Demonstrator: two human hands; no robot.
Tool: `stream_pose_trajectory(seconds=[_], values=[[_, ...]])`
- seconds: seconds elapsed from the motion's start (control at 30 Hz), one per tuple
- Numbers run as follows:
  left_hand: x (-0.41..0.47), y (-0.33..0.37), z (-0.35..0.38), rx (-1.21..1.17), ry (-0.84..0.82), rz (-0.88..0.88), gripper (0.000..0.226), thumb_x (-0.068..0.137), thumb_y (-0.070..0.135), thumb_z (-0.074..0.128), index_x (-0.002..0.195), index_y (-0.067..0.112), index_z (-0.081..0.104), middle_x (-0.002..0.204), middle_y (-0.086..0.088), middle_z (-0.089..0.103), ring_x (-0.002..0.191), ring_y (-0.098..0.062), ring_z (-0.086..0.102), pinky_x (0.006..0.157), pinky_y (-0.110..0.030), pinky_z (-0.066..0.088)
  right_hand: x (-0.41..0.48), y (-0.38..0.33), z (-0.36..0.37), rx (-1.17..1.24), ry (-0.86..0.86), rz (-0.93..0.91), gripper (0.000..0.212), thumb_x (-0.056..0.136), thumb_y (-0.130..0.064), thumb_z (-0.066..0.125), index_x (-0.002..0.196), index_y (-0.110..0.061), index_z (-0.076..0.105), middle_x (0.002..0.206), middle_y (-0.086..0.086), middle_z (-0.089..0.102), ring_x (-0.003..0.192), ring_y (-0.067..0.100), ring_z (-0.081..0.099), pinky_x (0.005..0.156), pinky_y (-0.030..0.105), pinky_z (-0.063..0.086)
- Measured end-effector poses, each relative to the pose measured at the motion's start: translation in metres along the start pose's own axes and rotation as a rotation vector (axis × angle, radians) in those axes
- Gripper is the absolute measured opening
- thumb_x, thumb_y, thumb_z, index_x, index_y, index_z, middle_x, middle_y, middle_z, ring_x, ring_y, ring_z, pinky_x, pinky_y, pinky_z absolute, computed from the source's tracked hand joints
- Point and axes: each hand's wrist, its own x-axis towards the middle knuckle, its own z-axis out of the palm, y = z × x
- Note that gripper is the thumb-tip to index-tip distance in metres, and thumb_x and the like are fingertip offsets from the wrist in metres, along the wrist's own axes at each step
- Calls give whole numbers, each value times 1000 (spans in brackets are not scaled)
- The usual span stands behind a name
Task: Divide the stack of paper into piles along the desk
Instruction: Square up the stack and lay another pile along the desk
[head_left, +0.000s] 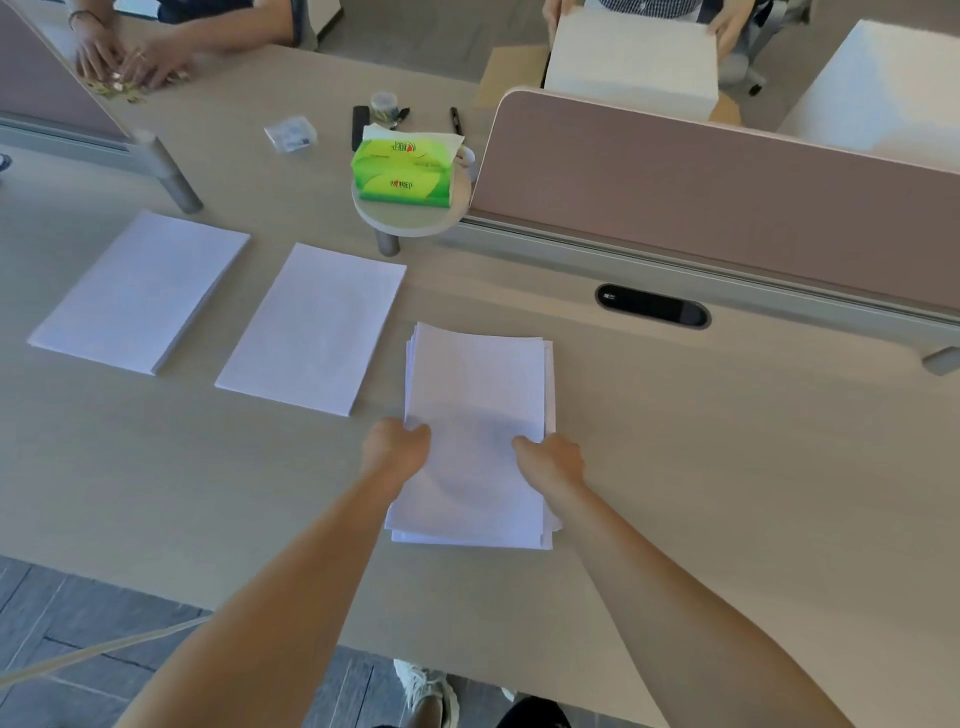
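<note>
A loose, slightly fanned stack of white paper (475, 384) lies on the desk (727, 467) in front of me. My left hand (397, 447) grips its left edge and my right hand (550, 460) grips its right edge, thumbs on the top sheets. Two neat piles lie further left: one pile (314, 327) next to the stack and another pile (143, 291) at the far left. Gaps of bare desk separate all three.
A green tissue box (402, 171) sits on a small round stand (405, 218) behind the piles. A pink divider panel (727, 197) runs along the back right, with a black cable slot (652, 306) before it. Pens (456, 122) and other people's hands (130, 60) are at the far side.
</note>
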Motion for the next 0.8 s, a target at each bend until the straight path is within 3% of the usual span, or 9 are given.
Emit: stream_pose_trajectory(seconds=[0.07,0.13,0.2,0.3,0.4,0.5,0.6,0.7,0.8], values=[[2,0,-1,39,4,35,36,89,27,50,102,-3,66,92,-18,67,91,-35,64,61,-26,38,-3,-1,-2,7,2,-18,59,66,-47,42,103,-5,60,113,10,59,98,32,59,70,33,46],[2,2,-2,71,-1,49,29,90,26,50,86,2,66,76,-11,61,80,-32,61,58,-26,36,-9,-3,-4,12,-10,-29,51,72,-45,45,103,-7,59,115,10,54,100,32,57,70,32,45],[2,4,-1,85,18,56,27,90,24,49,66,10,53,63,-3,50,66,-26,53,51,-26,33,-12,-4,-4,-7,-25,-33,47,81,-40,49,112,-6,56,121,12,46,106,33,55,72,32,45],[1,6,0,74,31,50,31,88,21,50,60,13,44,59,-1,45,55,-20,46,46,-24,30,-12,-6,-1,-64,-18,-47,43,85,-38,49,111,-4,55,124,13,43,111,32,51,74,32,43],[0,6,1,72,8,41,21,87,25,52,74,9,54,68,-1,52,67,-23,55,48,-25,32,-15,-7,4,-138,-2,-102,38,89,-40,48,89,-3,55,126,16,42,113,34,50,88,37,47],[-1,5,3,81,-4,36,30,88,30,53,100,5,62,93,-7,64,86,-27,59,60,-27,40,-20,-10,6,-169,-22,-115,37,90,-41,47,70,-10,45,129,16,40,115,34,47,97,40,45],[0,5,6,78,-3,31,39,87,32,53,114,4,60,111,-11,66,99,-29,62,74,-32,48,-17,-11,5,-139,-27,-72,33,89,-39,48,96,-7,51,131,13,38,120,32,39,101,42,41],[-6,10,8,89,11,25,51,90,30,53,135,6,45,125,-10,58,110,-30,58,80,-31,45,-15,-12,5,-50,-18,-80,49,87,-38,51,123,-5,48,132,12,41,123,32,41,102,43,41],[-4,10,9,75,7,18,52,90,30,53,135,6,43,125,-11,57,101,-28,57,77,-31,44,-14,-12,7,86,4,-105,51,85,-35,54,124,-4,46,126,11,52,110,29,54,84,38,50]])
